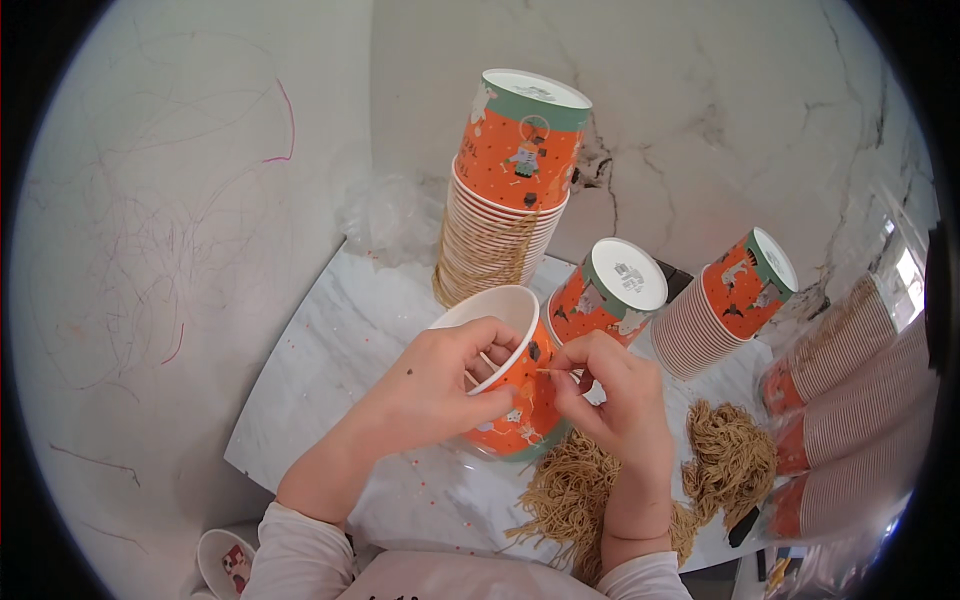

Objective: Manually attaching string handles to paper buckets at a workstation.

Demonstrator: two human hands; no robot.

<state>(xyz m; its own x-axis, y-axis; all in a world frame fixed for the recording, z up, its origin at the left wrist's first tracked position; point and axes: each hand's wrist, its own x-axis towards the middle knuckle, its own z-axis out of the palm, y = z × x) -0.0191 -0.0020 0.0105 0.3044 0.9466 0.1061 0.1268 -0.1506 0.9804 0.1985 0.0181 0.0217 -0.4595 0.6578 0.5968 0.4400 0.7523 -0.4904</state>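
Observation:
An orange paper cup (pixel 525 410) with a green band at its base and cartoon prints tilts in front of me, its white mouth facing up and left. My left hand (pixel 440 385) grips it by the rim, fingers inside and thumb along the outer wall. Against the cup's right side, my right hand (pixel 620 405) is closed in a pinch on a thin tan string (pixel 546 371); most of that string is hidden. Below my right hand lies a loose bundle of tan strings (pixel 565 495), with a second tan bundle (pixel 730 455) right of the wrist.
Behind stands a tall stack of upside-down cups (pixel 500 235), tan strings looped over it. Two shorter upturned stacks, one near (pixel 610 290) and one farther right (pixel 715 310), share the marble-patterned table (pixel 320 370). Plastic-wrapped cups (pixel 860 400) line the right; a white tub (pixel 215 560) sits lower left.

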